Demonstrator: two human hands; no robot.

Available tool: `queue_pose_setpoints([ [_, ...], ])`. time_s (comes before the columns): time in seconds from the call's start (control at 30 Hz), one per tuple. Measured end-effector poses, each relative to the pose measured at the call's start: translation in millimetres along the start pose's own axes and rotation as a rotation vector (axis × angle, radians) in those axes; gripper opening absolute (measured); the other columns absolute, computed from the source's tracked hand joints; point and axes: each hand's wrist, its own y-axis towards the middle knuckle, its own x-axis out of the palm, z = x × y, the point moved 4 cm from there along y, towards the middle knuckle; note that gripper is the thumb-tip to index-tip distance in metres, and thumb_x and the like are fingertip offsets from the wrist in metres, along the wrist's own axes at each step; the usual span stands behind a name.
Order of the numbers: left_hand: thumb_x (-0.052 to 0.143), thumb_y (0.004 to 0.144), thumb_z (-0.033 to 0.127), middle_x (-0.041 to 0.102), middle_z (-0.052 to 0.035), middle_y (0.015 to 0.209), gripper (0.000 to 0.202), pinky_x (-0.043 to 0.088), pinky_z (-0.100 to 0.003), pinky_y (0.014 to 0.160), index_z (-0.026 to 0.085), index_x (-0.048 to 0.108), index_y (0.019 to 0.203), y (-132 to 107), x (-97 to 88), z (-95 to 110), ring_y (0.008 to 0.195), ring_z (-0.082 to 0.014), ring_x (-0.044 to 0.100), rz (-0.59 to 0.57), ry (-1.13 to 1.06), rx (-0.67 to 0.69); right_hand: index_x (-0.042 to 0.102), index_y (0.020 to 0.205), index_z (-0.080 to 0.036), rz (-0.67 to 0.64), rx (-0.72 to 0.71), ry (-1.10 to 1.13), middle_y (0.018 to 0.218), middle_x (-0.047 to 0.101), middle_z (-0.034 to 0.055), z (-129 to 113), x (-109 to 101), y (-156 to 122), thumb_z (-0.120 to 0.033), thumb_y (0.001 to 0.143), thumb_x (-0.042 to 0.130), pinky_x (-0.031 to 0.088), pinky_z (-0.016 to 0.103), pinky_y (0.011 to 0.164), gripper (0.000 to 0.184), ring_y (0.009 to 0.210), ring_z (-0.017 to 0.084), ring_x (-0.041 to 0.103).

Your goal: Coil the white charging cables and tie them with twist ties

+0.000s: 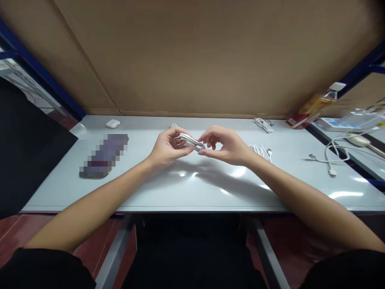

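Observation:
A white cable [190,139], folded into a small bundle, is held above the middle of the table. My left hand [169,147] grips one end of the bundle between thumb and fingers. At the other end, my right hand [224,145] pinches it with thumb and index finger, the other fingers curled. Just behind my right wrist lies a coiled white cable [258,150], partly hidden by the arm. Another small white item [173,125] shows behind my left hand, too covered to name.
The grey-white table [192,200] carries a white earphone case [113,123] and a pixelated dark object [105,156] at left. Toward the right are a bundled cable [264,125], a loose white cable [337,154] and a drink bottle [315,106]. A brown panel [192,60] closes the back.

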Motion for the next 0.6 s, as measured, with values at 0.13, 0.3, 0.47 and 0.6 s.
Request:
queue_pose_setpoints([
  [0.13, 0.094, 0.07, 0.032, 0.07, -0.0014, 0.095, 0.037, 0.062, -0.039, 0.087, 0.021, 0.067, 0.094, 1.5, -3.1, -6.9, 0.095, -0.0232, 0.076, 0.062, -0.106, -0.013, 0.074, 0.094, -0.024, 0.228, -0.101, -0.098, 0.095, 0.074, 0.0064, 8.5, 12.6, -6.5, -0.039, 0.093, 0.073, 0.055, 0.036, 0.074, 0.014, 0.079, 0.02, 0.066],
  [0.3, 0.096, 0.066, 0.034, 0.07, -0.0033, 0.103, 0.044, 0.063, -0.043, 0.092, 0.021, 0.067, 0.097, 2.4, -3.3, -17.8, 0.109, -0.0296, 0.075, 0.093, -0.166, -0.067, 0.072, 0.099, -0.025, 0.306, -0.242, -0.224, 0.104, 0.074, 0.0094, 14.2, 30.3, -12.9, -0.03, 0.095, 0.069, 0.057, 0.042, 0.082, 0.007, 0.09, 0.024, 0.07],
  [0.47, 0.094, 0.07, 0.03, 0.071, -0.0036, 0.106, 0.038, 0.062, -0.043, 0.096, 0.021, 0.068, 0.096, 1.3, 0.1, -14.4, 0.112, -0.0287, 0.073, 0.074, -0.174, -0.058, 0.068, 0.093, -0.024, 0.336, -0.267, -0.31, 0.103, 0.071, 0.0096, 14.7, 35.7, -15.7, -0.025, 0.095, 0.067, 0.057, 0.04, 0.081, 0.003, 0.088, 0.022, 0.069],
  [0.6, 0.091, 0.074, 0.025, 0.074, -0.0062, 0.108, 0.036, 0.062, -0.043, 0.097, 0.02, 0.069, 0.103, -0.6, 2.0, -12.6, 0.112, -0.0271, 0.073, 0.028, -0.19, -0.04, 0.067, 0.09, -0.024, 0.388, -0.336, -0.313, 0.099, 0.07, 0.0077, 14.5, 36.8, -15.5, -0.02, 0.095, 0.066, 0.057, 0.037, 0.077, 0.006, 0.087, 0.021, 0.068],
])
